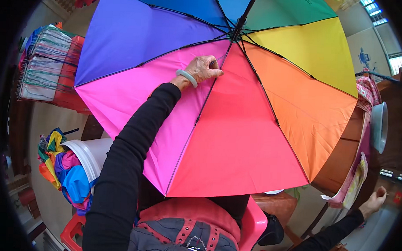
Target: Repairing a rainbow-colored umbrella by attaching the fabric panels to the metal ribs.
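An open umbrella (236,140) with panels in rainbow colours fills the middle, its underside and black ribs facing me. My left hand (204,69), with a pale bangle at the wrist, pinches a rib at the seam between the pink and red panels, a little below the hub. The dark shaft (245,14) runs up from the hub. Far off to the right, clear of the umbrella, my right hand (373,201) is closed with its fingertips together; whatever they hold is too small to make out. A faint thin line crosses the orange panel; I cannot tell whether it is thread.
A white bucket (91,155) stuffed with colourful folded fabric (76,183) stands at the left. Above it sits a red and white box (48,69) hung with many threads. At the right are a wooden cabinet (341,152), a pale basin (379,127) and cloths. A pink chair (253,224) is under me.
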Available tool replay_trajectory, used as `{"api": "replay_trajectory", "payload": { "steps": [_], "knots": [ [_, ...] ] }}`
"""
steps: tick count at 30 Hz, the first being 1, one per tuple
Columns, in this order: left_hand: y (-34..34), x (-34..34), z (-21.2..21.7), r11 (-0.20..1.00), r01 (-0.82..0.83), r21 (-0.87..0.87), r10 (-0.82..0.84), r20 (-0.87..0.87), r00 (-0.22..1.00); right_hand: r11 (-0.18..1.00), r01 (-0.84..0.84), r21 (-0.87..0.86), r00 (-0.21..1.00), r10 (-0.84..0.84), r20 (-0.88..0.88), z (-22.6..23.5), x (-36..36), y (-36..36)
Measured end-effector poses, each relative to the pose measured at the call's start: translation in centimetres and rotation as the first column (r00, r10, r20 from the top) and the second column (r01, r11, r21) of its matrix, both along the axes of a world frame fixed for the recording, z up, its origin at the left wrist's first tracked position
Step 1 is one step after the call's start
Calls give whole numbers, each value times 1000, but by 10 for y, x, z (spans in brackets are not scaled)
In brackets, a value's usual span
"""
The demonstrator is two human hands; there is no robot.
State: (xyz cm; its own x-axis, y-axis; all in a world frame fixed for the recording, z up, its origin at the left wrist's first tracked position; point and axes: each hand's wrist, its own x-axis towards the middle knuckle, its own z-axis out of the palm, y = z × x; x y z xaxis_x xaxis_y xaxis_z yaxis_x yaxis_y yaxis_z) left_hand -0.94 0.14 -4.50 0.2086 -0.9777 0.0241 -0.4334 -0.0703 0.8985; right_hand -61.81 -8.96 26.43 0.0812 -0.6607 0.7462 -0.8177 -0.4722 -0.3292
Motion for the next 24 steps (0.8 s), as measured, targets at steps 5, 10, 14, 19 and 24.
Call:
{"api": "replay_trajectory", "payload": {
  "steps": [5,10,14,19,24],
  "knots": [
    [-5,-4,1,998,-32,-49,35,62,997,916,-320,244,833,149,533,-21,42,-13],
    [9,12,-13,987,-159,-30,162,130,978,500,-509,701,842,459,284,-132,261,-15],
    [0,4,-8,987,-161,-25,158,-81,984,386,-587,712,623,777,93,-213,390,2],
    [-1,-5,10,974,-153,166,190,-237,953,656,-454,604,768,632,-109,-288,454,-5],
    [-1,4,-16,985,-154,-80,158,38,987,640,-342,689,767,613,-188,-287,467,16]
  ]
}}
